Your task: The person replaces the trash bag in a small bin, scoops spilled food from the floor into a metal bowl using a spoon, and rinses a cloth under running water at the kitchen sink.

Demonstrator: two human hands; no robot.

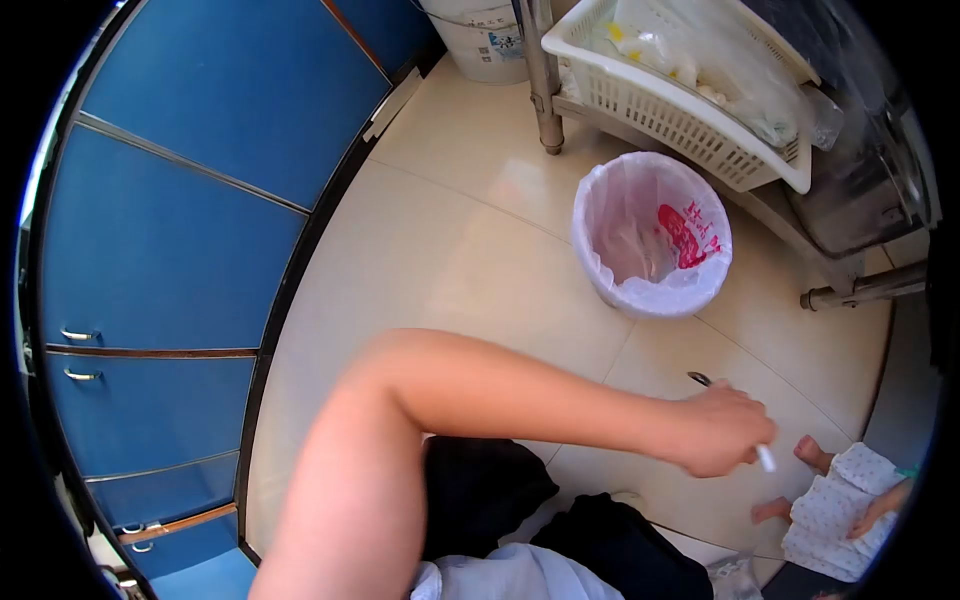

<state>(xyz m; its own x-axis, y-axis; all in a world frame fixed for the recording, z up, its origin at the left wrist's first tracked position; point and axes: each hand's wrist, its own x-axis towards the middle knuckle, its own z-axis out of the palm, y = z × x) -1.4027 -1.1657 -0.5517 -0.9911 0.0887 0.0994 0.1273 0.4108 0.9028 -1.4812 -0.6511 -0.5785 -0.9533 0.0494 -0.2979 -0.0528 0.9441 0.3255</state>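
Note:
My left hand (725, 430) reaches across in front of me to the right, its fingers wrapped round a slim tool (766, 458). The tool's white handle end sticks out below the fist, and a dark, shiny tip shows above it. Its middle is hidden in the fist, so I cannot tell its exact kind. Beyond the hand stands a round bin (652, 235) lined with a whitish bag with red print; the hand is apart from it. My right hand is not in view.
Another person's dotted white clothing (835, 500), feet and hand (880, 510) are at the lower right, close to my left hand. A white plastic basket (680, 105) holding bags rests on a metal rack. A white bucket (485, 40) stands behind. Blue cabinets (170, 230) line the left.

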